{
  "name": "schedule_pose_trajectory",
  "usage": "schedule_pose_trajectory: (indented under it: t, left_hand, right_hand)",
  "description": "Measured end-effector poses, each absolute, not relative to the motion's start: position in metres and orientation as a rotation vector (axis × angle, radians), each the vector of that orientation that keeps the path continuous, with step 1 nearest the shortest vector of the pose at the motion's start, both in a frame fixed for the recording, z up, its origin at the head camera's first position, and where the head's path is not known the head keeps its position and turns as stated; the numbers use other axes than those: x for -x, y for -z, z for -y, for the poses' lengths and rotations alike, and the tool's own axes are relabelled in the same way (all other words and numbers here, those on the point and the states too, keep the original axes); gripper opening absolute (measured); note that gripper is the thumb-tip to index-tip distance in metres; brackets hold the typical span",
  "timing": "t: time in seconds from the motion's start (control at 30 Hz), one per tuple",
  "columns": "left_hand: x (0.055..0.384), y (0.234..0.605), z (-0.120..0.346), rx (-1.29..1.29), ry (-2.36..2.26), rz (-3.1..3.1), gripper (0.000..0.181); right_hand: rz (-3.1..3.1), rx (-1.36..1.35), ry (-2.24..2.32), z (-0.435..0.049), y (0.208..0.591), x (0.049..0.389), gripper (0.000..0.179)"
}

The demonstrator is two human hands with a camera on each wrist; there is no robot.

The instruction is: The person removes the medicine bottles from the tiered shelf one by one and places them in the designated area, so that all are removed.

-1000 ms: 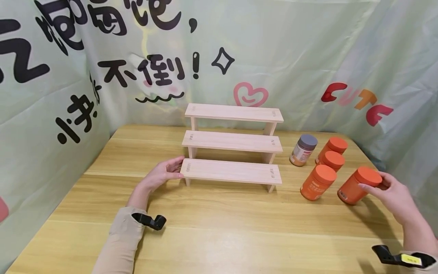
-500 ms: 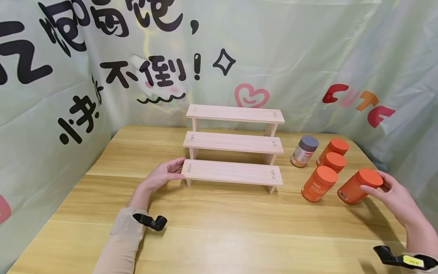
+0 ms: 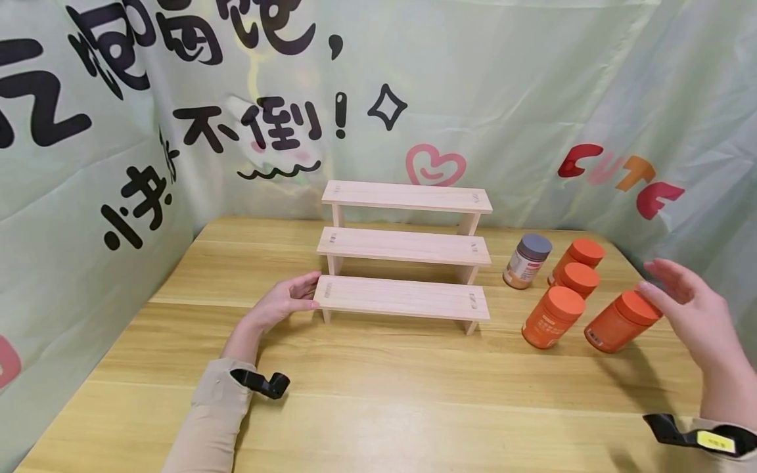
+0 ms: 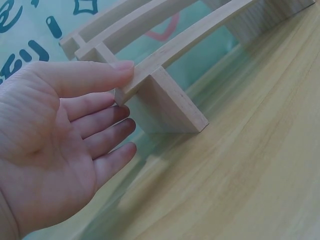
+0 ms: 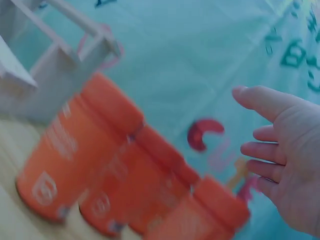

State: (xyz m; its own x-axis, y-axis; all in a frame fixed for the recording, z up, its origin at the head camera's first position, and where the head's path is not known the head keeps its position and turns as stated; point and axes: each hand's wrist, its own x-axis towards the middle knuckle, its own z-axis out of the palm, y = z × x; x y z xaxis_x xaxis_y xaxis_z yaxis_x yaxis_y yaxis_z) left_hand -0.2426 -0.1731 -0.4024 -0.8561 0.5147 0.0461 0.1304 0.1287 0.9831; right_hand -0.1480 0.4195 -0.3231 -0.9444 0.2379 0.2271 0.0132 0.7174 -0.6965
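Observation:
A three-tier wooden step shelf (image 3: pixel 402 297) stands mid-table. My left hand (image 3: pixel 290 299) pinches the left end of its lowest step; in the left wrist view, the thumb (image 4: pixel 112 75) lies on the board's corner and the other fingers spread below. My right hand (image 3: pixel 694 312) is at the lid of the rightmost orange jar (image 3: pixel 615 326), fingers apart and holding nothing. The right wrist view shows that hand (image 5: pixel 292 155) with fingers extended, to the right of the orange jars (image 5: pixel 75 150). Another orange jar (image 3: pixel 549 323) stands to the left of the rightmost one.
Behind the front jars are two more orange-lidded jars (image 3: pixel 582 253), partly hidden. A jar with a grey-purple lid (image 3: pixel 523 266) stands between them and the shelf. A printed cloth backdrop (image 3: pixel 520 98) hangs behind and beside the wooden table (image 3: pixel 378 407).
My right hand has let go of the rightmost orange jar, its fingers opening and lifting up and away from the lid. The left hand stays at the shelf.

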Motion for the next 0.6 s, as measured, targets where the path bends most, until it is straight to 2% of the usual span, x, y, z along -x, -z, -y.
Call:
schedule_pose_trajectory:
  t: [0.2, 0.6]
  left_hand:
    - [0.243, 0.401, 0.173, -0.616, -1.778, -2.114, 0.075]
    - [0.243, 0.396, 0.173, -0.623, -1.685, -2.226, 0.073]
  right_hand:
    - [2.626, -0.018, -1.094, -0.388, 0.303, 0.158, 0.055]
    - [2.665, -0.446, -1.092, -0.292, 0.286, 0.187, 0.053]
